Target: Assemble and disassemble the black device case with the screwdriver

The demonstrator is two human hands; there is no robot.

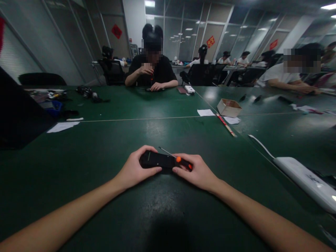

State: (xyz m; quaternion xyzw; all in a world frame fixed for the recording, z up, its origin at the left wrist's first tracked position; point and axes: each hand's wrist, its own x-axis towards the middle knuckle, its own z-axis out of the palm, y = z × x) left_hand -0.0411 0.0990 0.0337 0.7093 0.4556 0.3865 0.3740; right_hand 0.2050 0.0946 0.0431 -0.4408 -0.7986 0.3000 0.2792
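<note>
A small flat black device (157,160) lies on the green table (110,182) just in front of me. My left hand (135,168) is curled round its left end, thumb along the near edge. My right hand (198,171) grips its right end and also holds a screwdriver (176,158) with an orange and black handle; the thin metal shaft points up and to the left above the device.
A white power strip (304,182) with its cable lies at the right. A small cardboard box (229,107), paper slips and a red pencil (226,125) sit further back. A person sits across the table (152,70). A dark object (18,112) stands at the left.
</note>
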